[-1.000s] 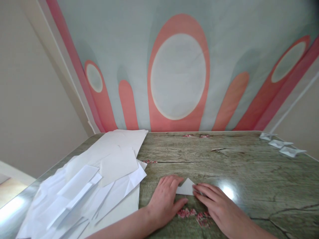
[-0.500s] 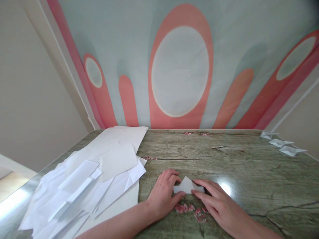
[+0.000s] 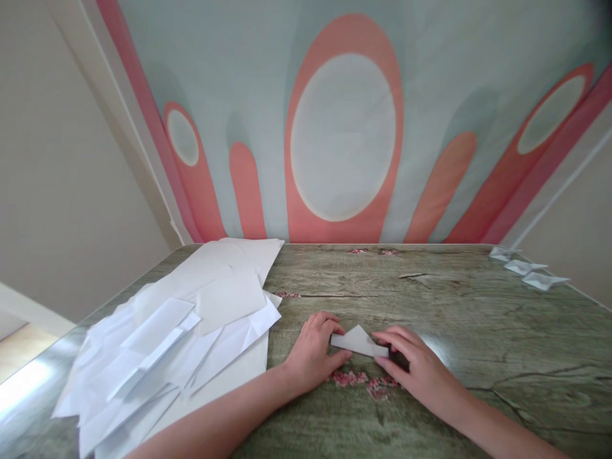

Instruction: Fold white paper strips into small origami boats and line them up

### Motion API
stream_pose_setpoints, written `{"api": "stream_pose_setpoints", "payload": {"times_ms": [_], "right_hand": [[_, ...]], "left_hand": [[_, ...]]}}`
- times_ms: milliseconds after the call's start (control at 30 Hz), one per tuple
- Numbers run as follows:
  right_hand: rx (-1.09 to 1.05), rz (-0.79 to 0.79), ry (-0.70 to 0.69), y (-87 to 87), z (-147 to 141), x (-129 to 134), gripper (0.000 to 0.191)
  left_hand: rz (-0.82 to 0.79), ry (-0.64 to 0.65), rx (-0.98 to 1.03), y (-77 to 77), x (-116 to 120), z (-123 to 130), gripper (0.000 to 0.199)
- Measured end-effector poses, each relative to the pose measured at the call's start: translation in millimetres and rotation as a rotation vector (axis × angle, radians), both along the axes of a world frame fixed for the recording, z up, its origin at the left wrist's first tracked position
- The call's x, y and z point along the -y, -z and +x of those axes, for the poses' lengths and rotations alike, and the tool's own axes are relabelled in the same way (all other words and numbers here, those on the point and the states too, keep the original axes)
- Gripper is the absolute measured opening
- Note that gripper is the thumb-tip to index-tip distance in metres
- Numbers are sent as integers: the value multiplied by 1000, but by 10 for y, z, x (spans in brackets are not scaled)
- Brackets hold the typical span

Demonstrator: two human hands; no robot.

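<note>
A small folded white paper [image 3: 359, 343] with a triangular peak and a flat band along its base is held just over the tabletop, between my hands. My left hand [image 3: 318, 354] is closed on its left end, thumb below and fingers above. At the right end, the thumb and fingertips of my right hand [image 3: 415, 357] grip the band's corner. The right end of the band sits a little lower than the left. Some fingers behind the paper are hidden.
On the left, a loose heap of white paper sheets [image 3: 229, 299] covers the wood-patterned table [image 3: 325, 274]. Several-sheet edges overlap there. Three folded paper boats [image 3: 544, 280] stand in a row at the far right. Behind the table rises a patterned wall [image 3: 440, 76].
The folded paper has turned slightly, its right end now lower. My right hand's fingers have slid from near the peak to the right end. The view has shifted a little.
</note>
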State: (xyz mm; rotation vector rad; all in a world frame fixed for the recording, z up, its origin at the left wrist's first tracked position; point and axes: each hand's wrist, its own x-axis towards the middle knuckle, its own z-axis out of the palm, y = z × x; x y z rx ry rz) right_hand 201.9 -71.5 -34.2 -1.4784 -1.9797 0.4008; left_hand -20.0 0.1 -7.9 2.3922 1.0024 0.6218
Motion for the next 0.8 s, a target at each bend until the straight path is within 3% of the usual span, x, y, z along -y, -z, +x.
{"api": "stream_pose_setpoints", "payload": {"times_ms": [167, 300, 400, 533, 800], "right_hand": [[-46, -46, 8, 0, -39, -37, 27], [-61, -104, -7, -35, -57, -68, 25], [-81, -119, -22, -43, -62, -86, 25], [-121, -92, 5, 7, -69, -90, 26], [-172, -101, -4, 8, -69, -46, 25]], "left_hand": [[-37, -25, -145, -85, -29, 78, 49], [-152, -31, -176, -100, -35, 172, 51], [-208, -45, -145, -75, -26, 187, 51], [-141, -81, -38, -47, -14, 152, 66], [-226, -42, 9, -23, 24, 159, 59]]}}
